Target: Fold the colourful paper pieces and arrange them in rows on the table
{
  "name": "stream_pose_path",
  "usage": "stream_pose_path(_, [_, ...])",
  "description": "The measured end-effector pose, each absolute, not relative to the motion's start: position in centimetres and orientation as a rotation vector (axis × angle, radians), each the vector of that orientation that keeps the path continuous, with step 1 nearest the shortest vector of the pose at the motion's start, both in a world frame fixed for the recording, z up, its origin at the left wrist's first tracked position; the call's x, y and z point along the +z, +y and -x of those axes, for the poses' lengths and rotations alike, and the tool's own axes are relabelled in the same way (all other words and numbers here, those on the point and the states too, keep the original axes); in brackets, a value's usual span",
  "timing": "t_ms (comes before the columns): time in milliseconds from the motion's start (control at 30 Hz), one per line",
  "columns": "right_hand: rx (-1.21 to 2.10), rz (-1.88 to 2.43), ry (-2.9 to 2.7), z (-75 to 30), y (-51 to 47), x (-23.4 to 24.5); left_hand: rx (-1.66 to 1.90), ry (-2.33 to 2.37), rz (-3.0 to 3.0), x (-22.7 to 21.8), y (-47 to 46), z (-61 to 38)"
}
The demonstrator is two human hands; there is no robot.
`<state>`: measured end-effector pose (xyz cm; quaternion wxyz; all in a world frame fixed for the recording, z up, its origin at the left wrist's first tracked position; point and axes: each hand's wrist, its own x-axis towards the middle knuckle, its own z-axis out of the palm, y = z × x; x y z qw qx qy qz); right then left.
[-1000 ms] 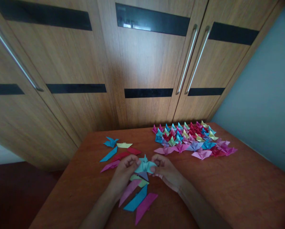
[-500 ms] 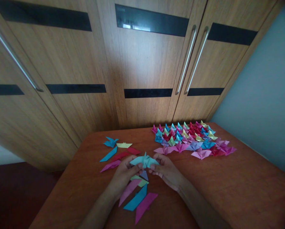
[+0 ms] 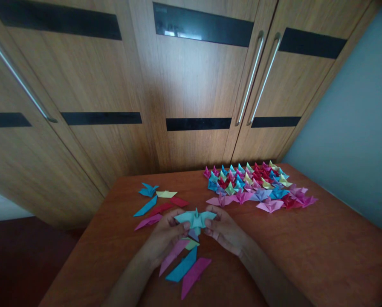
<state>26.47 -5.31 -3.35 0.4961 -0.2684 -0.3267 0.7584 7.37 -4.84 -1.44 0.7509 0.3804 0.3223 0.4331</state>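
A light-teal folded paper crane [image 3: 195, 218] is held just above the reddish-brown table [image 3: 322, 251], its wings spread out to either side. My left hand [image 3: 165, 235] pinches its left wing and my right hand [image 3: 224, 230] pinches its right wing, both with fingers closed. Directly below them lie flat folded paper strips [image 3: 186, 266] in pink, blue, magenta and yellow-green. More flat folded pieces [image 3: 157, 201] in blue, yellow, red and magenta lie to the left of my hands.
A dense group of several finished paper cranes [image 3: 256, 185] in many colours fills the table's far right. Wooden wardrobe doors with long metal handles [image 3: 258, 76] stand right behind the table. A pale wall [image 3: 354, 140] lies to the right.
The crane's wings have been pulled out flatter and wider between my hands, and it sits slightly higher. The other papers have not moved.
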Motion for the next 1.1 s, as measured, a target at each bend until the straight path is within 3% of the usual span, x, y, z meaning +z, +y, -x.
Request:
stream_pose_path(867, [1.730,0.691,-0.577,-27.2,-4.2,-3.4,1.009,0.650,-0.707,-1.6,-4.4,-7.0])
stream_pose_path(1100, [1.421,0.877,-0.695,-27.8,-3.3,-4.0,0.987,0.748,-0.796,-1.0,-4.5,-7.0])
